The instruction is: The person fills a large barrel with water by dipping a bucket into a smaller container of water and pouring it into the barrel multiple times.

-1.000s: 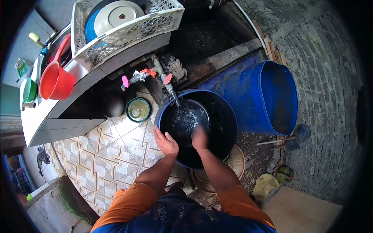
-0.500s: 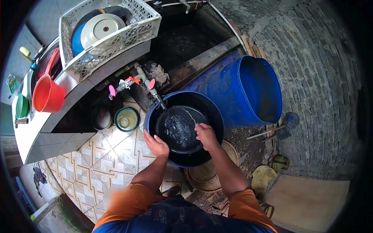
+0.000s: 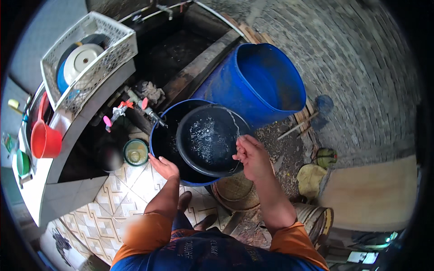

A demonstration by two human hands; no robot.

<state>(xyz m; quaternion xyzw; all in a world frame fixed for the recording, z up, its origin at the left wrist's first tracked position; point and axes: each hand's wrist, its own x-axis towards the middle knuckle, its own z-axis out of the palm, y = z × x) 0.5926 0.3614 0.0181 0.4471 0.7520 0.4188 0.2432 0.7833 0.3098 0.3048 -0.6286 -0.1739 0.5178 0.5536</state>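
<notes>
My right hand [image 3: 254, 156] is closed round the twisted handle [image 3: 236, 123] of a dark bucket [image 3: 195, 143]. Water with pale flecks or glints shows inside the bucket, which hangs at the mouth of a blue drum [image 3: 166, 147], toward its right side. At the drum's near-left rim, my left hand [image 3: 164, 166] lies open with fingers outstretched; whether it presses on the rim I cannot tell. Just above the drum's left edge is a metal tap [image 3: 159, 120] on a pipe.
A second blue drum [image 3: 217, 83] lies tilted behind. On the left counter are a white crate [image 3: 124, 47] of dishes and a red dipper [image 3: 46, 141]. A green-rimmed basin [image 3: 126, 158] sits on the tiled floor. Woven baskets [image 3: 235, 187] are near my right arm.
The bucket has come up and to the right out of the drum, lifted by my right hand. My left hand stays by the rim. The whole view has shifted.
</notes>
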